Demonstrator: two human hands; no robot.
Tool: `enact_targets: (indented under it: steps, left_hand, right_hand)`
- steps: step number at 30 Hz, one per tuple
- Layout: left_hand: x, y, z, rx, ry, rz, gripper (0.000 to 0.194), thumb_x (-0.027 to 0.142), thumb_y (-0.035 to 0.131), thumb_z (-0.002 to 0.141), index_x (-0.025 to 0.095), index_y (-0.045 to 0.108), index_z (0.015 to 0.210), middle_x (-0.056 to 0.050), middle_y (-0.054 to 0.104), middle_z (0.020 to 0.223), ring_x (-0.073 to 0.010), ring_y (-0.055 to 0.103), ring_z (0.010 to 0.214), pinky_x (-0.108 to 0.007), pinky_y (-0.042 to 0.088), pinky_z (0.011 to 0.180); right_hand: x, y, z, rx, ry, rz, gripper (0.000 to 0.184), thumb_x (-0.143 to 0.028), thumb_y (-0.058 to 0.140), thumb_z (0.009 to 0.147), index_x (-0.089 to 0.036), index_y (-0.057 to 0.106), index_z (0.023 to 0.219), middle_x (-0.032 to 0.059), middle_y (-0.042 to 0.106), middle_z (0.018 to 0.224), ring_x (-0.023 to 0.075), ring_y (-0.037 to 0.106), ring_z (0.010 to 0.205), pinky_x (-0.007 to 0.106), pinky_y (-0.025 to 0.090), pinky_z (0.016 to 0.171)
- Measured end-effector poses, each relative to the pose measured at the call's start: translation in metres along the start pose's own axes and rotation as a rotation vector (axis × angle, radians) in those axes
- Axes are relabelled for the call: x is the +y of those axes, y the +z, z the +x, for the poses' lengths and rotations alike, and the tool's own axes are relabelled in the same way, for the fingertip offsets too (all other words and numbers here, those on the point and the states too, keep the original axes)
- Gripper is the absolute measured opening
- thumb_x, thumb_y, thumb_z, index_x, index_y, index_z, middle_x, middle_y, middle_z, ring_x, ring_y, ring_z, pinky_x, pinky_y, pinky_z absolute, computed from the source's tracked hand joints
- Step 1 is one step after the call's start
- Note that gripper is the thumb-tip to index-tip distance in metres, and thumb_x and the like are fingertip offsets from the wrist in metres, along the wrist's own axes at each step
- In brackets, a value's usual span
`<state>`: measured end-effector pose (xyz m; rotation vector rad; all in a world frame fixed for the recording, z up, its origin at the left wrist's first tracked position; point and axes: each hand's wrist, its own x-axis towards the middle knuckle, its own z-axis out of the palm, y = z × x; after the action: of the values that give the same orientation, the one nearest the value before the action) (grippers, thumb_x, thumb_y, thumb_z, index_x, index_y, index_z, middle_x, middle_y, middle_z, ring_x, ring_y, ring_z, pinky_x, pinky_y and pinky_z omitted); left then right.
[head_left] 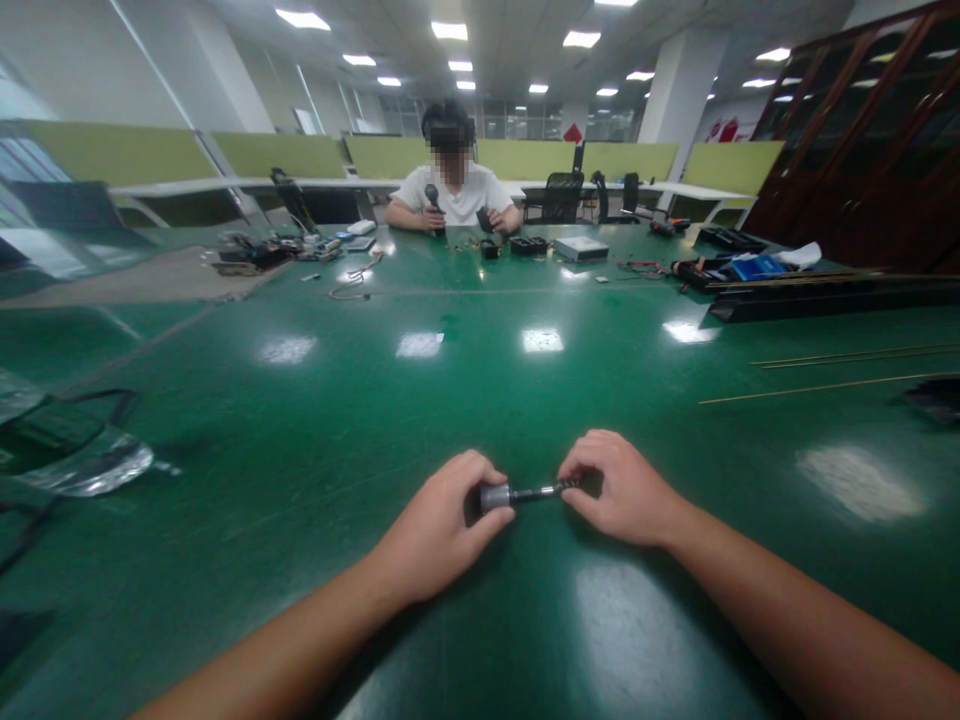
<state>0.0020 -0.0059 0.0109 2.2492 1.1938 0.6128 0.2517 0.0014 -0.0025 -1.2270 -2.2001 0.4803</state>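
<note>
A slim tool with a grey cylindrical body (pixel 496 497) and a thin dark shaft (pixel 531 494) is held level above the green tabletop, in the lower middle of the head view. My left hand (pixel 448 522) is closed round the grey body, thumb and fingers gripping it from both sides. At the other end, the thumb and fingertips of my right hand (pixel 619 490) pinch a dark, spiral-looking tip (pixel 568 484). A bright metal section lies between the shaft and that tip. Whether the tip is a separate piece I cannot tell.
Across the green table (pixel 480 385) sits a person (pixel 451 190) holding a dark tool. Small black boxes (pixel 529 245) and a silver case (pixel 581 248) lie before them. At left is a clear plastic bottle (pixel 67 440); thin rods (pixel 810 391) lie at right.
</note>
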Motion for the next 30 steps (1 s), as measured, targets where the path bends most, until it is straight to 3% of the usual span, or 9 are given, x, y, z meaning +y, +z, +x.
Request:
enact_targets:
  steps: [12, 18, 22, 26, 30]
  left_hand:
    - [-0.003, 0.002, 0.001, 0.004, 0.006, -0.006, 0.012, 0.022, 0.066, 0.086, 0.019, 0.058, 0.095, -0.003, 0.061, 0.097, -0.0205, 0.058, 0.09, -0.034, 0.045, 0.082]
    - [-0.002, 0.004, 0.002, 0.011, 0.034, 0.008, 0.014, 0.023, 0.066, 0.085, 0.02, 0.057, 0.095, -0.002, 0.06, 0.095, -0.0204, 0.058, 0.09, -0.033, 0.043, 0.082]
    - [0.0, 0.007, 0.003, 0.006, 0.083, 0.032, 0.013, 0.022, 0.067, 0.084, 0.02, 0.057, 0.094, -0.002, 0.061, 0.094, -0.021, 0.057, 0.091, -0.033, 0.042, 0.082]
    - [-0.002, 0.007, 0.004, 0.007, 0.081, 0.036, 0.014, 0.022, 0.067, 0.084, 0.02, 0.057, 0.094, -0.002, 0.062, 0.095, -0.021, 0.058, 0.091, -0.033, 0.042, 0.082]
    - [-0.003, 0.008, 0.005, 0.005, 0.075, 0.041, 0.016, 0.023, 0.068, 0.084, 0.02, 0.058, 0.096, -0.003, 0.062, 0.096, -0.021, 0.058, 0.091, -0.033, 0.042, 0.082]
  right_hand:
    - [0.003, -0.001, 0.002, -0.049, -0.053, 0.035, 0.008, -0.014, 0.071, 0.074, -0.02, 0.07, 0.079, 0.0011, 0.067, 0.075, 0.0182, 0.057, 0.078, 0.036, 0.04, 0.081]
    - [-0.007, 0.011, 0.005, -0.055, -0.082, 0.071, 0.006, -0.021, 0.072, 0.08, -0.021, 0.073, 0.086, 0.0018, 0.07, 0.08, 0.0184, 0.058, 0.081, 0.037, 0.04, 0.085]
    - [-0.015, 0.02, 0.004, -0.075, -0.132, 0.068, 0.015, -0.028, 0.07, 0.084, -0.023, 0.073, 0.098, 0.0035, 0.07, 0.088, 0.0198, 0.058, 0.087, 0.038, 0.04, 0.086]
    - [-0.016, 0.022, 0.003, -0.046, -0.089, 0.105, 0.025, -0.02, 0.074, 0.077, -0.021, 0.068, 0.102, 0.0024, 0.069, 0.09, 0.0192, 0.057, 0.086, 0.036, 0.041, 0.083]
    - [-0.014, 0.023, 0.004, 0.0, -0.078, 0.125, 0.016, -0.015, 0.074, 0.076, -0.02, 0.067, 0.09, 0.0012, 0.068, 0.087, 0.0184, 0.057, 0.085, 0.034, 0.041, 0.082]
